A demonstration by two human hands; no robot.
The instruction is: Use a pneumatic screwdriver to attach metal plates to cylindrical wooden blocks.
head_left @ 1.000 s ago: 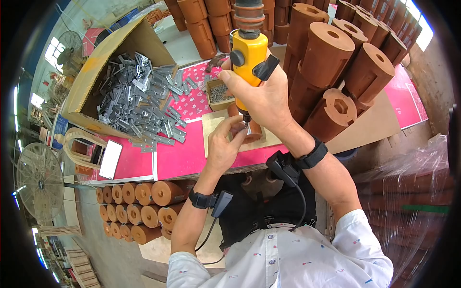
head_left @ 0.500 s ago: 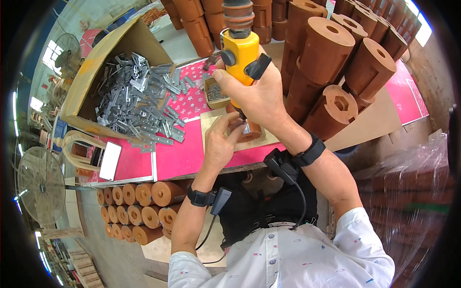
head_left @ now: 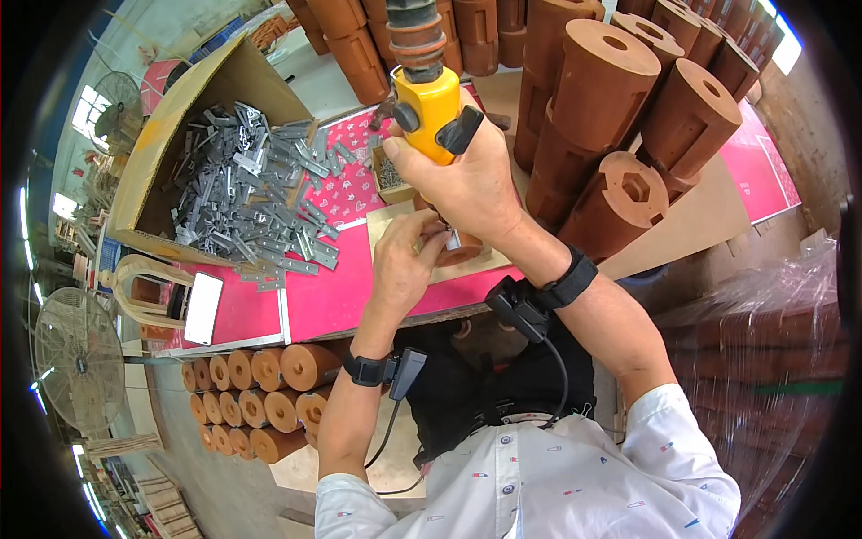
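Observation:
A yellow power screwdriver [head_left: 429, 115] hangs upright from above, with my right hand [head_left: 471, 175] wrapped round its body. Its lower end points at a short brown wooden cylinder [head_left: 462, 251] lying on a pale board [head_left: 384, 218]. Part of a silvery metal plate [head_left: 452, 240] shows on the cylinder, close to the tool's tip. Thumb and fingers of my left hand [head_left: 401, 262] are pinched together right beside the tip and the plate. What they hold, if anything, is hidden.
A tipped cardboard box [head_left: 144, 193] spills metal hinge-like plates [head_left: 260, 180] onto the pink table at left. Behind my hands stands a small box of screws [head_left: 388, 175]. Brown cylinders [head_left: 606, 85] are stacked at right; more [head_left: 305, 366] lie below the table. A phone [head_left: 204, 308] leans at left.
My right hand and the screwdriver have shifted a little left. My left hand has moved slightly left, still pinching by the tip. The whole view has shifted a little.

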